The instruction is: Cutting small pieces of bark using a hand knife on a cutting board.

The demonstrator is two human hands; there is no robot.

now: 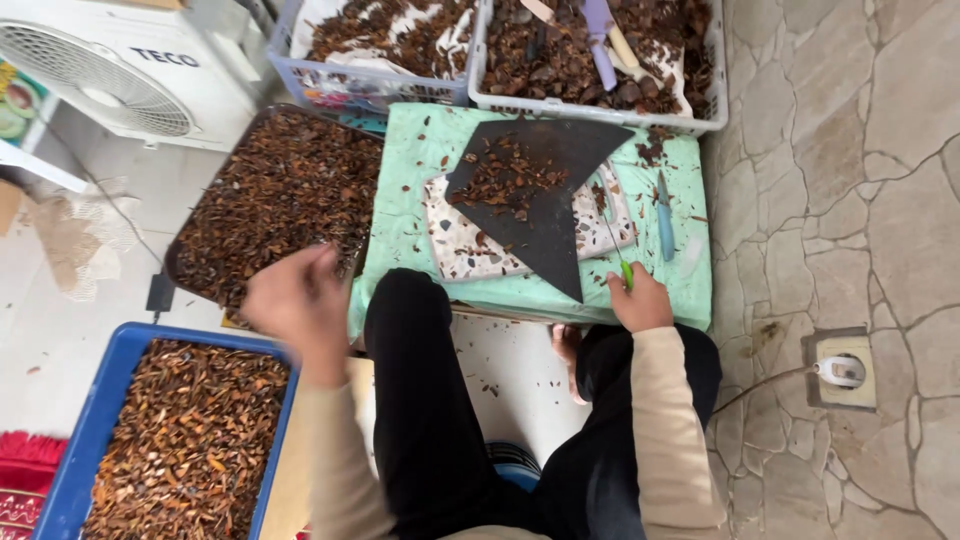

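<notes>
The right hand [640,300] rests at the near edge of a low table with a soft mint-green cloth [410,190] on it. Its fingers are curled tight around a thin tool with a bright green handle [626,272]; the thin metal part points away, up the cloth. The left hand [300,300] is blurry, so I cannot tell how its fingers sit. It hangs over the near corner of a dark round-cornered tray [185,235] piled with dry, crumbly brown shell bits.

A flat dark board [545,215] (pointy, like a big arrowhead) lies on a speckled slab [455,245], with brown bits scattered on top. A light blue tool [665,215] lies just beside it.

A blue plastic crate [95,400] of orange-brown chips sits near the left arm, cut off at the bottom. Two white mesh baskets [700,110] at the far edge are cut off at the top.

The right side is open stone floor [850,180].
</notes>
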